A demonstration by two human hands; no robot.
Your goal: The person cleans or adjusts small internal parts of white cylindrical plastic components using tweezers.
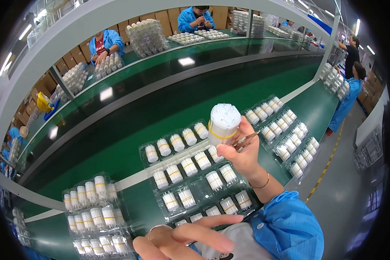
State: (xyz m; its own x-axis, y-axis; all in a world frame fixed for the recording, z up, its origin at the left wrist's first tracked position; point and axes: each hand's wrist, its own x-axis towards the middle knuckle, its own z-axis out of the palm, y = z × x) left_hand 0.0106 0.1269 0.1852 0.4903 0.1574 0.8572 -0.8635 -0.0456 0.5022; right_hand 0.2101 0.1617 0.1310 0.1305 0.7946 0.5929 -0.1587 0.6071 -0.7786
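In my right hand (242,151) is a white cylindrical part (224,123) with a yellow band round it and thin wire ends on its top face. A slim brownish metal tool, perhaps tweezers (245,138), sticks out between the same fingers. My left hand (186,238) is low in the picture, fingers stretched apart and holding nothing visible. Just beyond it lies a clear plastic tray (199,189) with rows of similar banded white parts; one pocket in its third row has no part. My right hand is above the far right of this tray.
More filled trays lie on the green bench, one at left (95,212) and one at right (286,132). A green conveyor belt (169,99) runs behind them. White frame posts (327,52) cross the view. Several people in blue work across the belt and at far right.
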